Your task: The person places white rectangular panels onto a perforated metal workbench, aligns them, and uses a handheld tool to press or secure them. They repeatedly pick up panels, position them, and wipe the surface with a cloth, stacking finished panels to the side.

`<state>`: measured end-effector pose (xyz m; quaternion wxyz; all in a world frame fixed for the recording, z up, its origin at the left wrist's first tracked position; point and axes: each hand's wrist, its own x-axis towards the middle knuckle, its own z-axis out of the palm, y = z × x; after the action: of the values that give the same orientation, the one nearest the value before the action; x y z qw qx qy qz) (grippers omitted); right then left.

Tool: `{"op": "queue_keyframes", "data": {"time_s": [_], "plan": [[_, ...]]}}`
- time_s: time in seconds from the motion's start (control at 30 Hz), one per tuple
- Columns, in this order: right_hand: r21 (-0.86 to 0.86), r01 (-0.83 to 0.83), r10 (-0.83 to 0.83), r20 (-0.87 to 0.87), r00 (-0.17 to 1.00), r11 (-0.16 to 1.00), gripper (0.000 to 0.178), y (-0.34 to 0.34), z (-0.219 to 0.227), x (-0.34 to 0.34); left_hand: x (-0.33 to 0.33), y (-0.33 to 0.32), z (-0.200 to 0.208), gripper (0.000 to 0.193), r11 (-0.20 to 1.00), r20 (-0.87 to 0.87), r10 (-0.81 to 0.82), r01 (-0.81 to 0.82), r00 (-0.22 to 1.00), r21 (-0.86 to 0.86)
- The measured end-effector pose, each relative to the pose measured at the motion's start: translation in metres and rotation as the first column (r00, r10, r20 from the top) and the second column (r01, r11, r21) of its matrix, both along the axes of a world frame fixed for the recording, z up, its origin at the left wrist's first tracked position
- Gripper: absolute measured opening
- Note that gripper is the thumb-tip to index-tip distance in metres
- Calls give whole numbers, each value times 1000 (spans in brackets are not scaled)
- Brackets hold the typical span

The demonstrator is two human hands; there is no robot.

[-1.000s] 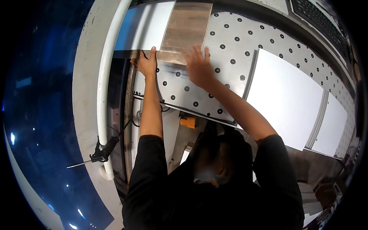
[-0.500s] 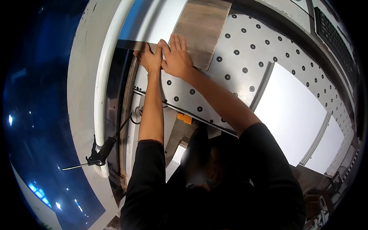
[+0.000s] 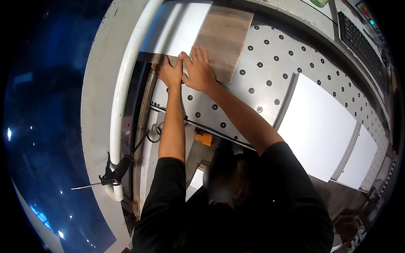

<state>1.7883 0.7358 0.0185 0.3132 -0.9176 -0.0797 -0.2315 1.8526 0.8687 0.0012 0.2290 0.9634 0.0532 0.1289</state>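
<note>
My left hand (image 3: 170, 76) lies with its fingers spread at the near edge of a flat brown board (image 3: 227, 44), beside the grey machine frame. Next to it, my right hand (image 3: 200, 72) rests flat on the board with its fingers pointing away from me. The two thumbs come close together. A white sheet or stack of paper (image 3: 179, 27) lies beyond my left hand, along the left side of the board. Under the board is a metal table (image 3: 270, 69) dotted with black round studs. What lies under my palms is hidden.
White paper stacks (image 3: 318, 126) lie on the table at right, a smaller one (image 3: 358, 158) beyond. A white tube (image 3: 122, 92) curves along the left, with a black air gun (image 3: 116, 170) by its lower end. A keyboard (image 3: 363, 46) sits at the far right.
The view has shifted a little, so the scene sits slightly lower and more of the board and paper shows. Both hands keep about the same place on the board.
</note>
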Motion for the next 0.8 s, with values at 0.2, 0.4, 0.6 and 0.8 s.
{"op": "queue_keyframes", "data": {"time_s": [0.2,0.4,0.6,0.8], "plan": [[47,-16,14,39,999,999,71,6,-4,-4,-4,4,-1,99,1000,5,1,-1,1000,2],[-14,122,-122,-47,991,992,59,1,-2,-5,-6,-13,12,101,999,-13,-37,36,999,-40],[624,-246,468,-220,856,742,40,19,191,-95,-7,3,12,98,989,-24,-60,56,998,-137],[-85,-829,818,-137,559,552,37,24,343,-254,-30,4,-10,84,989,121,-112,98,986,115]]}}
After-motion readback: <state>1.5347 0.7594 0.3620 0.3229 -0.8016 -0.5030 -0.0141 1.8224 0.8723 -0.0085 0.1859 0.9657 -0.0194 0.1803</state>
